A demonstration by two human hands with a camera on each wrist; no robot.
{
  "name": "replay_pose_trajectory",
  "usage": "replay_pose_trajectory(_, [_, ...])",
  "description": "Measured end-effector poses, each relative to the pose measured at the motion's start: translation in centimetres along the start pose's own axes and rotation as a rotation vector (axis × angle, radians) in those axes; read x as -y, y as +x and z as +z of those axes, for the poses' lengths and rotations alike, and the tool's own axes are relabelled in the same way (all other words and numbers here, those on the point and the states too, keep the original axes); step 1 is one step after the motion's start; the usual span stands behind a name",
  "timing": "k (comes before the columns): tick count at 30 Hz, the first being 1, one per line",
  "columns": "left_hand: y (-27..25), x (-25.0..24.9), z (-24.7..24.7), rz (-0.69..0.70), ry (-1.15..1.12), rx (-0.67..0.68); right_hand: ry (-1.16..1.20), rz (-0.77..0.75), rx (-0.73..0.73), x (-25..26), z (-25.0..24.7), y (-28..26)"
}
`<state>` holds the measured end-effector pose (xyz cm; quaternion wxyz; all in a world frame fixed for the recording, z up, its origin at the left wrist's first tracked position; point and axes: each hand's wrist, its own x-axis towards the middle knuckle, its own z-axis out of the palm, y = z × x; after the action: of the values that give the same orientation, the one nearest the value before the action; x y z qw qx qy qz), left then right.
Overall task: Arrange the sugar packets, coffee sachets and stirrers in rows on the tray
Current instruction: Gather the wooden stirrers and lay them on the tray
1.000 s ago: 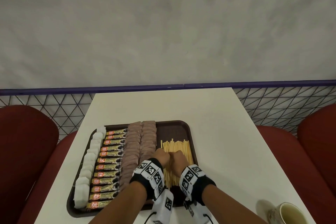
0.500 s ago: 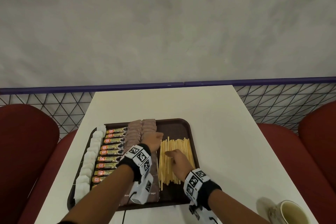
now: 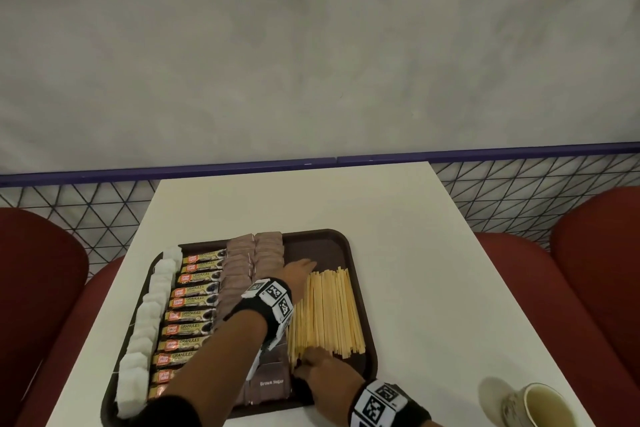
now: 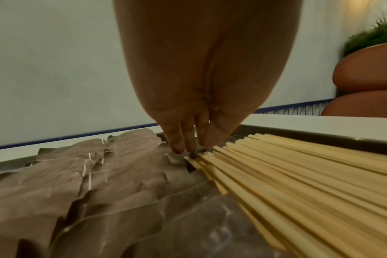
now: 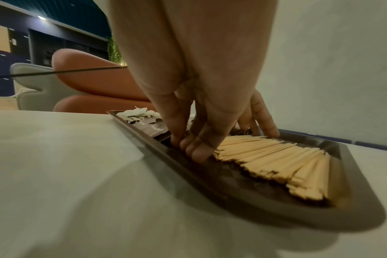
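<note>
Squaring the wooden stirrers (image 3: 325, 314) is the step in hand: the left hand (image 3: 300, 270), fingers straight, presses their far ends, the right hand (image 3: 323, 369), fingers extended, their near ends. Next, probably, pushing both ends flush. The tray (image 3: 370, 350) also holds brown sugar packets (image 3: 242, 274), coffee sachets (image 3: 194, 302) and white packets (image 3: 145, 322) in rows.
</note>
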<state>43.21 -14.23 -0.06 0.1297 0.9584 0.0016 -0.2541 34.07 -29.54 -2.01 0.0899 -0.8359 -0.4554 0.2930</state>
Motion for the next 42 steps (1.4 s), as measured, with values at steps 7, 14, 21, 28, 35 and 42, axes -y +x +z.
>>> replay_pose_trajectory(7, [-0.2,0.1,0.2,-0.043,0.08,-0.047,-0.018,-0.005,-0.099,-0.4,-0.5,-0.4])
replay_pose_trajectory(14, [0.0,0.0,0.3,-0.074,0.125,-0.044,0.011,-0.021,-0.123,-0.2,-1.0,-0.7])
replay_pose_trajectory(21, [-0.1,-0.1,0.3,-0.105,0.209,-0.014,-0.03,-0.037,-0.081,-0.2,-0.7,-2.0])
replay_pose_trajectory(28, [-0.1,0.0,0.5,-0.124,0.205,-0.023,-0.044,-0.021,-0.092,0.3,-1.1,-1.4])
replay_pose_trajectory(35, [0.1,-0.3,0.4,-0.1,0.093,-0.068,-0.053,0.07,-0.087,-1.0,-0.5,-3.2])
replay_pose_trajectory(42, [0.8,-1.1,0.9,-0.049,-0.006,-0.056,-0.025,0.134,-0.144,-3.1,-1.1,-3.4])
